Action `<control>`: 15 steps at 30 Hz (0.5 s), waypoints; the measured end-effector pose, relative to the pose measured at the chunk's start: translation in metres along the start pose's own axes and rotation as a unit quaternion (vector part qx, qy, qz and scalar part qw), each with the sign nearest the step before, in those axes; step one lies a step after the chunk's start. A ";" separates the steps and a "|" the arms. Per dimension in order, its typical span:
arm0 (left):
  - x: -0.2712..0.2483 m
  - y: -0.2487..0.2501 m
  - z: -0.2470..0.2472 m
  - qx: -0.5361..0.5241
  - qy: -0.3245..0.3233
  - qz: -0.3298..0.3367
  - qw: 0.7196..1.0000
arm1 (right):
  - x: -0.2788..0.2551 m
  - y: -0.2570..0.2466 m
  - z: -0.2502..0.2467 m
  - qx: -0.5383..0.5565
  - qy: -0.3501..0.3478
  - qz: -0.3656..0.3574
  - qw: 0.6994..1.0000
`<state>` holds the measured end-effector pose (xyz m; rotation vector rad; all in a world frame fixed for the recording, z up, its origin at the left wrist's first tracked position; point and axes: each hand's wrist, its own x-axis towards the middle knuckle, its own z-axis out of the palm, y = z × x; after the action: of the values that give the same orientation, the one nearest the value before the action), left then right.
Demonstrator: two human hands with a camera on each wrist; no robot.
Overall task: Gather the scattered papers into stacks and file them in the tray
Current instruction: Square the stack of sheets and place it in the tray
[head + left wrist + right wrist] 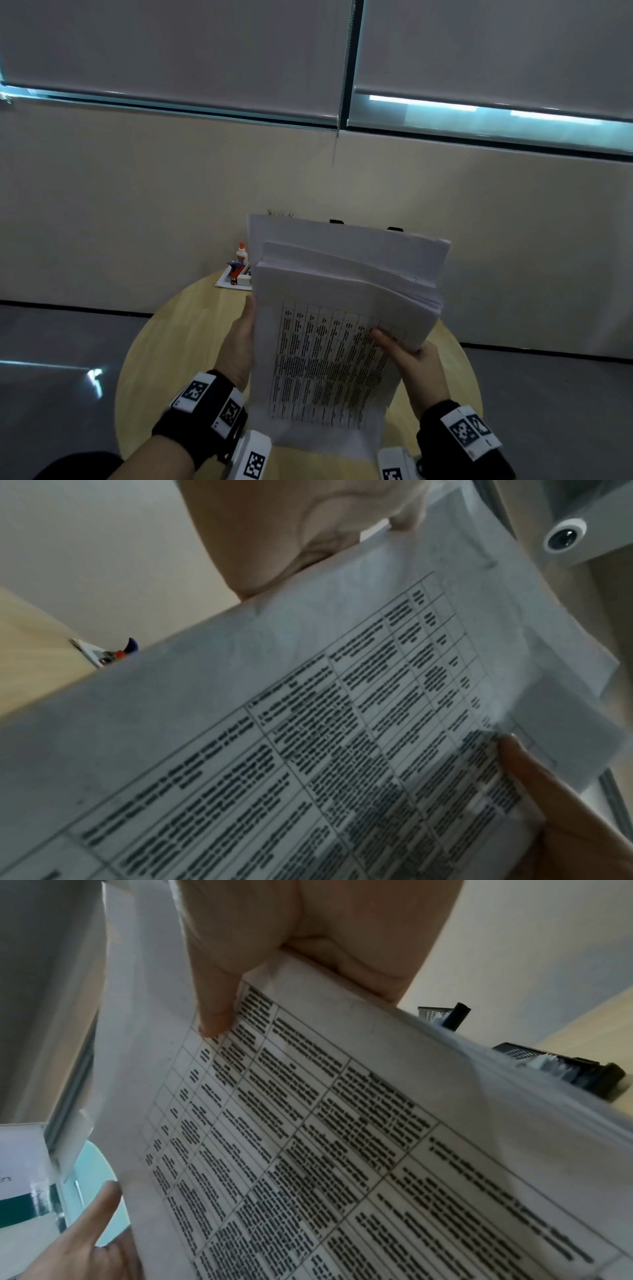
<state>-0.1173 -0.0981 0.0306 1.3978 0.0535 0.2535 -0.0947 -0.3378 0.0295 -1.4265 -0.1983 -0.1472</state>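
Head view looks down; wrist views close, sharing printed sheet (329,363).

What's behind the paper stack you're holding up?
Behind the paper stack, two black tray corners peek above it; a white organizer shows at its left. The tray's inside is hidden.
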 end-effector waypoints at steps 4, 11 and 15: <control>-0.005 0.002 0.008 0.007 0.019 -0.006 1.000 | -0.002 0.002 0.002 0.025 0.010 0.007 1.000; 0.000 0.005 0.008 -0.063 0.033 0.029 0.997 | -0.002 0.003 0.002 0.030 0.029 -0.008 0.999; -0.006 0.008 0.010 -0.075 0.055 0.016 0.996 | 0.000 0.006 0.000 0.036 0.024 0.003 0.999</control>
<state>-0.1223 -0.1080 0.0391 1.2359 0.1001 0.3543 -0.0936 -0.3370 0.0236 -1.3497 -0.1588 -0.1665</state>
